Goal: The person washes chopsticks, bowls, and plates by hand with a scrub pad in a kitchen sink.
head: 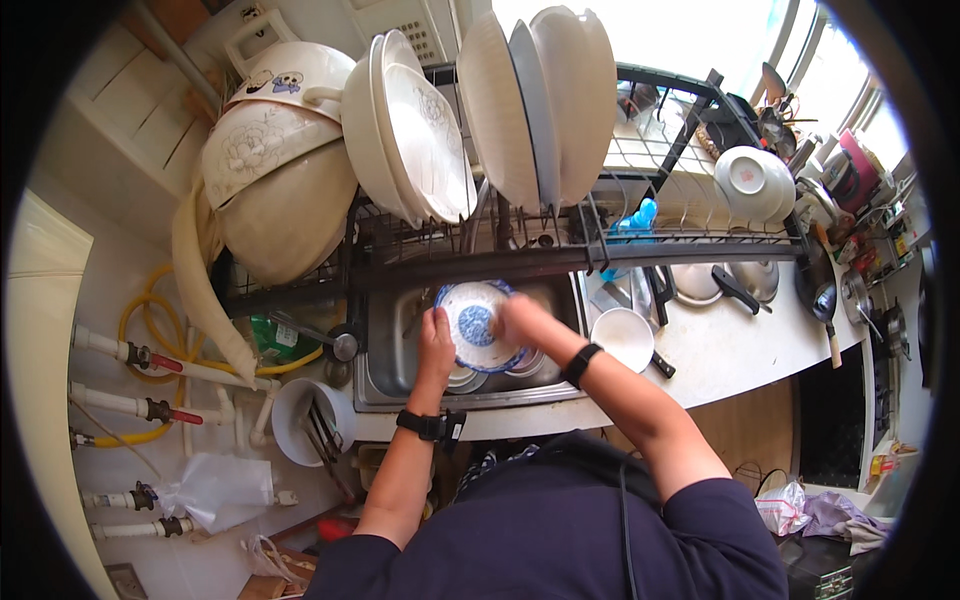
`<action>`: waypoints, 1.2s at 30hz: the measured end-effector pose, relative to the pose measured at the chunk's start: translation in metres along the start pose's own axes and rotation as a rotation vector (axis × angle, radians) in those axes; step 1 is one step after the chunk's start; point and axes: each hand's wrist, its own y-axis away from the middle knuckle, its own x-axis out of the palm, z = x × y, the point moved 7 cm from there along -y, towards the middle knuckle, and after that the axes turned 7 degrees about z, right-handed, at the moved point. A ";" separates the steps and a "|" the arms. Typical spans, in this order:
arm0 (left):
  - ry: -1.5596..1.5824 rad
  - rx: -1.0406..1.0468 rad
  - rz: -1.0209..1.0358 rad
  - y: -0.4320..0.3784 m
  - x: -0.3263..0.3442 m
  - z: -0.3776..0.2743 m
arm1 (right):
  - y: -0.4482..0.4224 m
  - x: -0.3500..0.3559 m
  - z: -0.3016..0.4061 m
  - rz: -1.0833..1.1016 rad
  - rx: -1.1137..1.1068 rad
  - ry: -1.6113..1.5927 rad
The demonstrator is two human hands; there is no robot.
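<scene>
A round blue-and-white patterned dish (474, 328) with a blue rim is tilted up over the stainless steel sink (390, 360). My left hand (438, 341) grips its left edge, with the thumb over the rim. Motion blurs my right hand (517, 322), which is at the dish's right inner side. Its fingers look curled, and whether something is inside them cannot be told. Below the dish, partly hidden by it, other bowls (529, 365) lie in the sink.
A black dish rack (480, 266) spans above the sink, bearing large white plates (499, 112) and stacked bowls (281, 165). To the right, the counter (720, 345) holds a white bowl (622, 340), a knife handle (663, 365) and a pan lid (697, 281). A white bucket (289, 420) stands left.
</scene>
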 end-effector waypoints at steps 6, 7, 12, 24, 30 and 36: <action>0.122 0.037 0.097 -0.007 0.024 0.002 | -0.005 -0.022 0.035 -0.601 -0.412 -0.335; 0.115 0.011 0.144 -0.004 0.026 -0.004 | 0.006 -0.043 0.025 -0.826 -0.337 -0.305; 0.116 -0.033 0.044 0.009 0.015 -0.019 | 0.008 0.009 -0.003 0.078 -0.040 -0.039; -0.156 -0.013 0.011 0.014 0.005 -0.026 | 0.025 0.003 0.016 -0.321 -0.144 -0.251; -0.253 0.115 0.119 0.009 0.010 -0.018 | 0.021 -0.046 0.028 -0.772 -0.262 -0.329; -0.593 0.159 0.071 0.020 0.012 -0.058 | 0.041 -0.063 0.022 -0.750 -0.394 -0.210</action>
